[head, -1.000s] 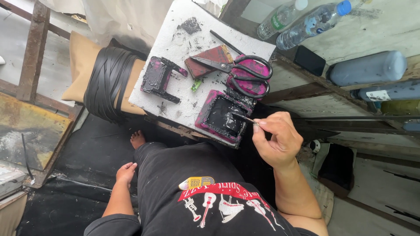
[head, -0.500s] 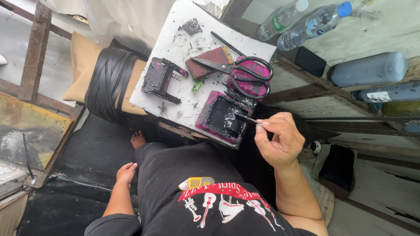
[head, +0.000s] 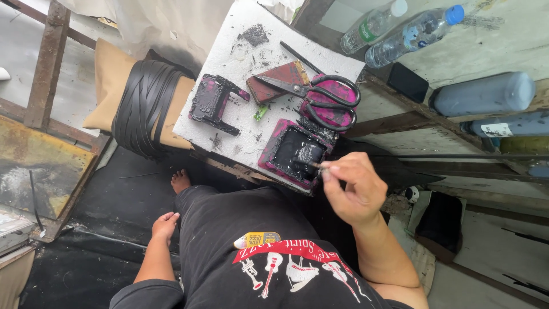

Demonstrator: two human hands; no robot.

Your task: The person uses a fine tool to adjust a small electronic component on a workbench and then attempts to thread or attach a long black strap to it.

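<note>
My right hand (head: 351,187) pinches a thin brush (head: 311,165) whose tip sits in a shallow pink tray of black ink (head: 296,153) at the near edge of a white foam board (head: 237,63). My left hand (head: 165,224) rests beside my left thigh, low down, holding nothing, with its fingers loosely curled. On the board also lie black-handled scissors (head: 320,97), a dark red triangular piece (head: 280,82) and a pink ink-stained block (head: 211,103). My bare foot (head: 180,182) shows beneath the board.
Two clear plastic bottles (head: 394,28) lie at the upper right, with a black phone (head: 407,83) and dark grey bottles (head: 486,94) beside them. A tan cushion wrapped in black strips (head: 143,106) sits left of the board. Rusty metal frames (head: 46,63) stand at the left.
My right hand has shifted slightly while the brush tip stays in the ink tray. The left hand has not moved.
</note>
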